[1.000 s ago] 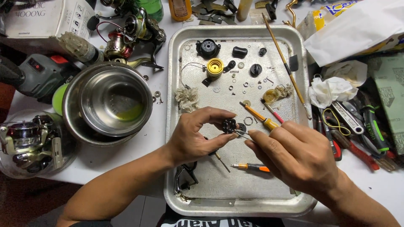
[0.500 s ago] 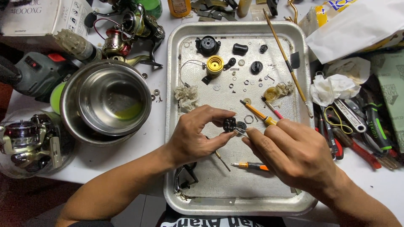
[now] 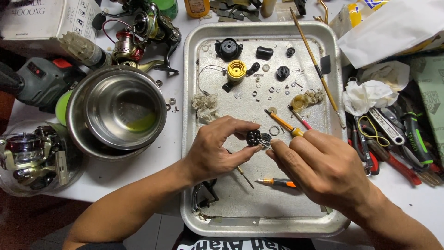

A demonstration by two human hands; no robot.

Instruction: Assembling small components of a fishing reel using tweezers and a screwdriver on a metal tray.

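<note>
Hands over the metal tray (image 3: pixel 194 92), working a small black gear (image 3: pixel 253 137).

I see my left hand (image 3: pixel 213 153) pinching the gear between thumb and fingers (image 3: pixel 240 125), clamped on it just above the tray's middle. My right hand (image 3: pixel 323 166) meets it from the other side, fingers closed around a thin metal tool (image 3: pixel 264 144) whose tip touches the gear. An orange-handled screwdriver (image 3: pixel 283 124) lies just beyond the hands, a smaller one (image 3: pixel 276 182) beneath them. A yellow spool (image 3: pixel 236 71) and loose washers sit further up the tray. A steel bowl (image 3: pixel 115 111) stands on the tabletop (image 3: pixel 138 171) to the left, pliers (image 3: pixel 393 157) to the right.
</note>
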